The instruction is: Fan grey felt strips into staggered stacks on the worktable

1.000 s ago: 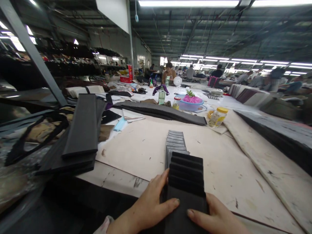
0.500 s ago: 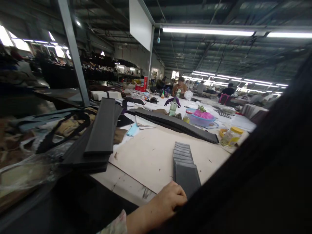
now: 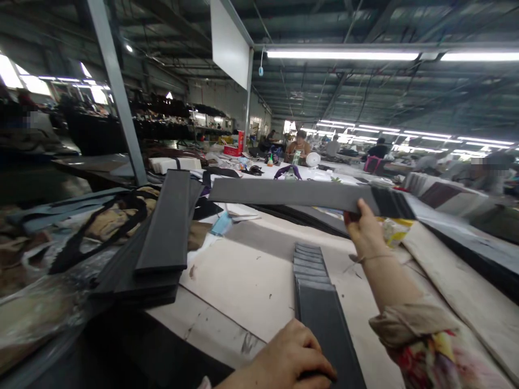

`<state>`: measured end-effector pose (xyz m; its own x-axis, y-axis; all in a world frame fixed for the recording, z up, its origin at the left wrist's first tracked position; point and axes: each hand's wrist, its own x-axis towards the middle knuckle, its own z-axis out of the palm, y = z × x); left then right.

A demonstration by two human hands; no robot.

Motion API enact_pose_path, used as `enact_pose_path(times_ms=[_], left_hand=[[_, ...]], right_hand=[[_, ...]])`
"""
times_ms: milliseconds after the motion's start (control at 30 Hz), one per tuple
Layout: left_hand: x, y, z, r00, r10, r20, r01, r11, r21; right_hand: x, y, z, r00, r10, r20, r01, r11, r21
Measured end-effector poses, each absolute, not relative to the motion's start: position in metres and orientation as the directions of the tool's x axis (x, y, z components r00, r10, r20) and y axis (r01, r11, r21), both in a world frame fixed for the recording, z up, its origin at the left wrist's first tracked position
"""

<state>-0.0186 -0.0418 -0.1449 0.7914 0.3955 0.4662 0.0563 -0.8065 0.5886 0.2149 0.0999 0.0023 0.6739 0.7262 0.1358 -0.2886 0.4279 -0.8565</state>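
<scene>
A long grey strip (image 3: 284, 193) is held level above the table by my right hand (image 3: 363, 224), pinched near its right end. That end shows several dark ridges or layered edges. At the bottom, my left hand (image 3: 290, 356) is curled against the near part of a row of overlapping dark grey strips (image 3: 324, 319); what its fingertips hold is hidden. The strips lie fanned on the beige board (image 3: 239, 281), their far ends stepped one behind another. Under the raised strip, a long dark piece (image 3: 316, 216) lies across the board, partly covered.
A stack of dark grey strips (image 3: 164, 227) stands at left beside clear plastic wrapping (image 3: 60, 286) and fabric scraps. A blue mask-like piece (image 3: 221, 222) lies behind the board. A yellow-lidded jar (image 3: 395, 231) is partly hidden at right. A metal post (image 3: 117, 97) rises at left; people sit farther back.
My right hand has come into view with the grey strip stretched across the table. The large dark shape at right is gone. My left hand has shifted slightly right and down.
</scene>
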Motion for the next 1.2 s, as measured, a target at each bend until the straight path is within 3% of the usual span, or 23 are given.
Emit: enact_pose_path(times_ms=[133, 267, 533, 700, 1200], left_hand=[[-0.018, -0.039, -0.146, 0.830, 0.352, 0.433, 0.074, -0.838, 0.540], [-0.019, -0.037, -0.145, 0.839, 0.333, 0.431, 0.071, -0.851, 0.520], [-0.019, -0.046, -0.131, 0.795, 0.427, 0.431, 0.090, -0.786, 0.612], [-0.021, -0.054, -0.118, 0.790, 0.519, 0.328, 0.162, -0.691, 0.704], [-0.020, -0.055, -0.116, 0.756, 0.587, 0.291, 0.213, -0.641, 0.738]], right_hand=[[0.230, 0.093, -0.095, 0.574, 0.792, -0.210, -0.437, 0.079, -0.896], [0.257, 0.076, -0.127, 0.429, 0.832, -0.353, -0.462, -0.134, -0.877], [0.270, 0.042, -0.137, 0.354, 0.881, -0.315, -0.367, -0.179, -0.913], [0.257, 0.021, -0.137, 0.343, 0.905, -0.254, -0.285, -0.157, -0.945], [0.237, -0.005, -0.118, 0.183, 0.943, -0.278, -0.011, -0.280, -0.960]])
